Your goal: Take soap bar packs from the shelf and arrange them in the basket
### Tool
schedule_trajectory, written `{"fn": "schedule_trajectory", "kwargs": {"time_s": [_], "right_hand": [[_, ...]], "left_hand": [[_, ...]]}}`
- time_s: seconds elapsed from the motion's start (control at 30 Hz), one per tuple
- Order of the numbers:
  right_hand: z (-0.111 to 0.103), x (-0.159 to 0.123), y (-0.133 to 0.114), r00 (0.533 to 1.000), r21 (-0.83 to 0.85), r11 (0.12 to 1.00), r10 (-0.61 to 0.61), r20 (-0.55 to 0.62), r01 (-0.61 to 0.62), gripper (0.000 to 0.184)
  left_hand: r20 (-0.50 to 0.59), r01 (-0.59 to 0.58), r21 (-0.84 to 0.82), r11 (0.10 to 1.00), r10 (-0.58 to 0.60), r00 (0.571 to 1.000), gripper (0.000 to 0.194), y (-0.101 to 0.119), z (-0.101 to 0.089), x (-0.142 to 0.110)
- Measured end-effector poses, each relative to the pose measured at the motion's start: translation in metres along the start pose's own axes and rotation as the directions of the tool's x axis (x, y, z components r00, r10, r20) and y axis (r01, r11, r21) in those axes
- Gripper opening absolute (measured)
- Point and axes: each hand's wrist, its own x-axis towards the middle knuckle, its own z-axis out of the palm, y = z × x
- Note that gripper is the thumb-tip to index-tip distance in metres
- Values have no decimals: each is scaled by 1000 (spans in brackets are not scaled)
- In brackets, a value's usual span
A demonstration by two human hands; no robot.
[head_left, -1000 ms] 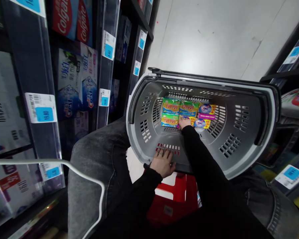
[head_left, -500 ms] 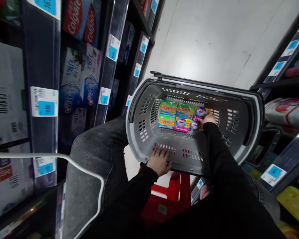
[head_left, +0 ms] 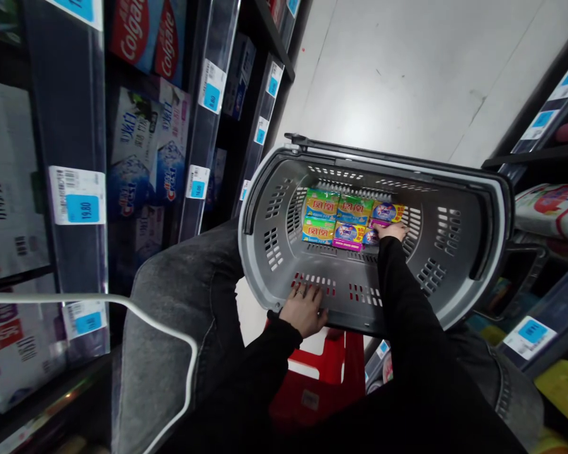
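Note:
A grey plastic shopping basket (head_left: 274,277) with black handles is tilted open in front of me. On its floor lie three green-and-yellow soap packs (head_left: 322,203) and three purple-blue OMO soap packs (head_left: 348,234), laid side by side in two rows. My left hand (head_left: 304,309) is hooked over the basket's near rim, its fingers bent against the inside wall. Deep in the basket, my right hand (head_left: 392,232) is closed at the lower right OMO pack (head_left: 372,238); the hand covers part of that pack, and its fingertips are partly hidden.
Beneath the basket stands a red plastic stool (head_left: 331,366). Shelves with toothpaste boxes (head_left: 132,151) and price tags rise on the left. Packaged goods (head_left: 553,211) fill the right shelf. A white cable (head_left: 165,328) crosses my leg, and pale floor (head_left: 383,82) lies beyond the basket.
My right hand has shifted slightly left, its fingers over the lower right OMO pack. The upper right OMO pack shows more fully. My left hand stays on the rim.

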Motion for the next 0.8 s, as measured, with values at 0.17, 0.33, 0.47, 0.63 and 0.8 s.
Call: {"fn": "schedule_trajectory", "kwargs": {"time_s": [0.17, 0.33, 0.47, 0.63, 0.8], "right_hand": [[-26, 20, -1, 938, -285, 900, -346, -11, 329, 66], [-41, 53, -15, 712, -493, 542, -647, 273, 681, 62], [-39, 62, -21, 682, -525, 471, -648, 340, 709, 62], [-38, 66, -11, 628, -494, 411, -643, 439, 766, 81], [-32, 64, 13, 583, -437, 412, -707, 401, 799, 114]], "left_hand": [[-21, -4, -16, 1000, 3, 1000, 49, 0, 2, -1], [-15, -12, -20, 1000, 12, 1000, 49, 0, 0, -1], [0, -8, -16, 1000, 8, 1000, 48, 1, -1, 0], [-14, -14, -17, 1000, 14, 1000, 48, 1, -1, -1], [-10, -11, -25, 1000, 10, 1000, 49, 1, -3, 0]]}}
